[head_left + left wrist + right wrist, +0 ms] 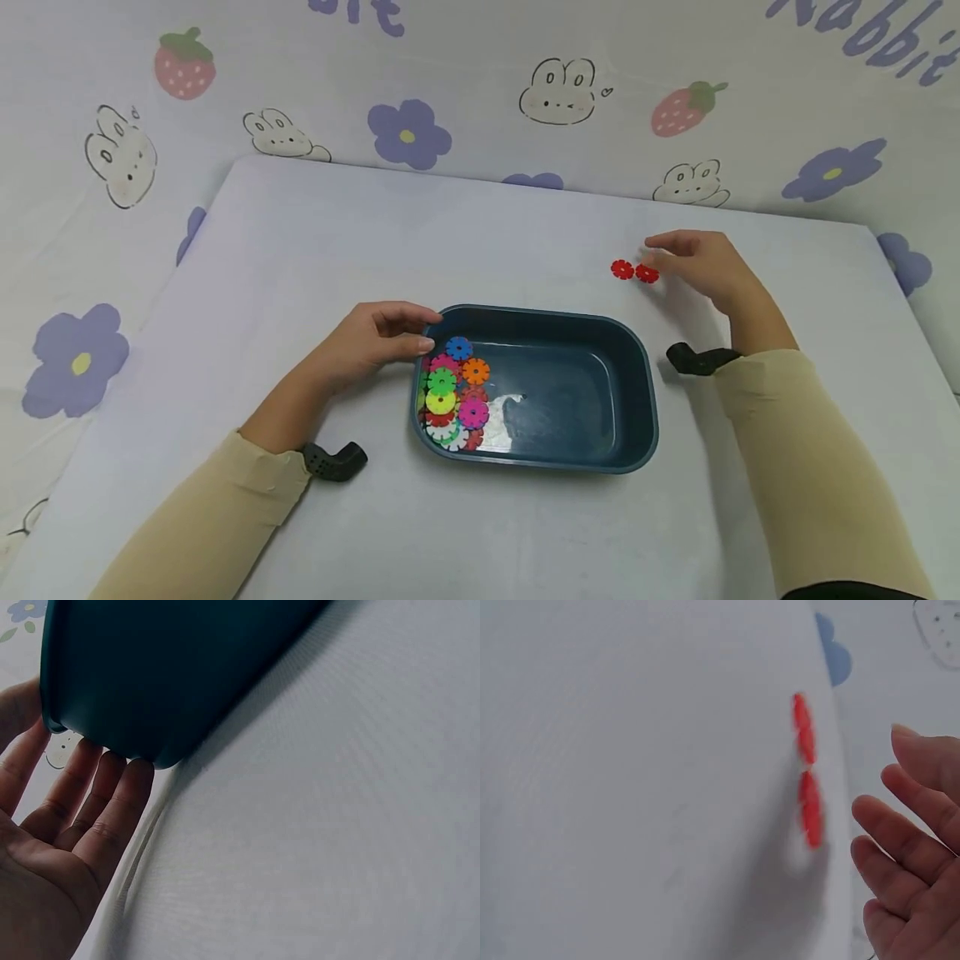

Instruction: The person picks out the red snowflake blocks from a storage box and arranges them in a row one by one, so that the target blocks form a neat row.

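Observation:
A dark blue-green plastic tray (536, 467) stands on the white table. My left hand (378, 333) holds its left end, thumb and fingertips at the rim; in the left wrist view several fingers (120, 802) press against the outer wall. Colourful notched discs (473, 413) lie heaped inside along the tray's left side. Two red notched discs (622, 269) are side by side on the table beyond the tray's right end. Just right of them hovers my right hand (701, 258), fingers relaxed and apart; the right wrist view shows a gap between its fingertips (866, 810) and the red discs (810, 806).
A white cloth-like surface (360, 233) covers the table. Behind it hangs a backdrop (465, 67) printed with rabbits, strawberries and purple flowers. A black wrist-camera mount (701, 360) juts from the right cuff, and another black mount (336, 462) from the left.

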`<state>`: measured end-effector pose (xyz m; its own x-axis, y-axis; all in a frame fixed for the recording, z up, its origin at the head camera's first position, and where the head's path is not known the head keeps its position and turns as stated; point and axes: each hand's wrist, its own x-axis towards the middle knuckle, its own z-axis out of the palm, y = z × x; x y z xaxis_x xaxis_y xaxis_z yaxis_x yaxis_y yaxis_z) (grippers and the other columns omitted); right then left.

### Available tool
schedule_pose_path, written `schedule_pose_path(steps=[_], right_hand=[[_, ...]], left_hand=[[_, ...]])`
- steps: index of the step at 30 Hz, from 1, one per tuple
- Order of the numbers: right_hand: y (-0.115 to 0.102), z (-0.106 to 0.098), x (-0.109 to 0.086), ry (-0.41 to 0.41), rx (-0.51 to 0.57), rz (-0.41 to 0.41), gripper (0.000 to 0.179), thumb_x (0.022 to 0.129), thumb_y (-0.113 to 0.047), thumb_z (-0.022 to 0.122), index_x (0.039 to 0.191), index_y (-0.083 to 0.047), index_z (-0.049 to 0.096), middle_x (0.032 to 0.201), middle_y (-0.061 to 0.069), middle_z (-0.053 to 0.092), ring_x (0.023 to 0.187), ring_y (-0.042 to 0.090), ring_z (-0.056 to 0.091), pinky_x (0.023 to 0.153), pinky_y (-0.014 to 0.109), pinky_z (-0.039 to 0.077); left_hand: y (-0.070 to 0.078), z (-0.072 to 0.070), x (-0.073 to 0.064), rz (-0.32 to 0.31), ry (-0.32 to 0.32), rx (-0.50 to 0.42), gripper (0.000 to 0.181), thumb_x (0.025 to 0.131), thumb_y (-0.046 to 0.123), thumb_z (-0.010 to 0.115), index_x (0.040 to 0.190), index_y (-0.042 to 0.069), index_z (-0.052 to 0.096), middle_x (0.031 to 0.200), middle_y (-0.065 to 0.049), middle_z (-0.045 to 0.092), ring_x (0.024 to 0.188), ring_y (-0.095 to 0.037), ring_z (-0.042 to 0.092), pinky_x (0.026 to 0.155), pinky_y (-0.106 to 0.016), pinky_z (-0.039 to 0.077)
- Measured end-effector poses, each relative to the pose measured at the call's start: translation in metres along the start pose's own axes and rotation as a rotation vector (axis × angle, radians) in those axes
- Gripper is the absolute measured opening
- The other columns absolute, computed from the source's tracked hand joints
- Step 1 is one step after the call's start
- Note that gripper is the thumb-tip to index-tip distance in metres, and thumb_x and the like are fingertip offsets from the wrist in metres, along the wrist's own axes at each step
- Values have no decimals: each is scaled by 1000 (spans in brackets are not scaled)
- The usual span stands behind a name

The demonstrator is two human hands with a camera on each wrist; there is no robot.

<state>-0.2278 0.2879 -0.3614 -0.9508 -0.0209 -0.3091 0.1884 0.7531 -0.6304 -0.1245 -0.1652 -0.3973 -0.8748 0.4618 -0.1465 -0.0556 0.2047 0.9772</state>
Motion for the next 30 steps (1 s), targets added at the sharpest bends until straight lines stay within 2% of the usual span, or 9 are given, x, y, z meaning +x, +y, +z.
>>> schedule_pose_path(steps=[4,6,9,11,14,18,23,27,30], right_hand=[[-31,-6,-13,42,60,-113,55,92,-49,63,137,-17,59,140,10,56,130,28,48,107,55,40],[-51,-7,-21,69,75,-193,50,92,-46,65,132,-17,62,132,6,62,120,20,56,103,41,46],[-82,-3,-34,92,75,-322,42,92,-41,67,125,-16,67,122,3,68,107,11,62,89,23,52],[-101,3,-43,73,75,-396,38,92,-37,68,122,-15,69,117,2,70,101,9,63,82,16,52],[-126,16,-55,-1,87,-502,32,91,-30,71,118,-13,71,109,1,72,95,12,67,78,17,54],[-153,37,-63,-168,98,-614,24,90,-22,73,111,-12,73,99,2,73,85,23,68,74,26,57],[-181,67,-67,-516,52,-697,22,90,-19,72,109,-8,74,91,4,73,78,29,67,72,37,59],[-192,94,-67,-808,1,-681,23,89,-20,73,108,-6,74,88,8,74,78,34,65,69,39,59],[-192,113,-66,-960,-61,-639,21,89,-20,73,107,-8,76,87,11,74,78,35,65,64,36,58]], left_hand=[[1,0,0,-10,7,-9,36,89,20,74,123,12,67,124,-8,64,109,-25,58,85,-29,56],[1,0,-1,-17,15,-12,36,89,20,74,123,13,68,124,-7,64,110,-25,58,85,-28,56],[1,-1,-1,-26,21,-12,37,88,21,74,123,13,68,124,-7,64,110,-25,58,85,-28,56],[0,-1,-1,-28,20,-14,37,88,21,75,124,12,67,125,-7,64,110,-24,58,85,-28,56],[1,-2,-2,-34,22,-18,37,88,21,75,124,12,67,125,-7,64,111,-25,58,86,-28,56],[3,-3,-3,-44,25,-25,37,88,21,75,123,12,67,124,-8,64,110,-25,58,86,-28,56],[3,-3,-2,-44,17,-57,38,88,20,75,124,10,67,123,-9,66,109,-24,61,86,-29,56],[2,-3,-1,-36,7,-66,39,87,19,75,124,10,67,122,-10,67,109,-23,63,88,-29,56],[2,-2,0,-30,-2,-63,38,88,19,74,124,10,67,122,-9,67,111,-22,62,88,-29,56]])
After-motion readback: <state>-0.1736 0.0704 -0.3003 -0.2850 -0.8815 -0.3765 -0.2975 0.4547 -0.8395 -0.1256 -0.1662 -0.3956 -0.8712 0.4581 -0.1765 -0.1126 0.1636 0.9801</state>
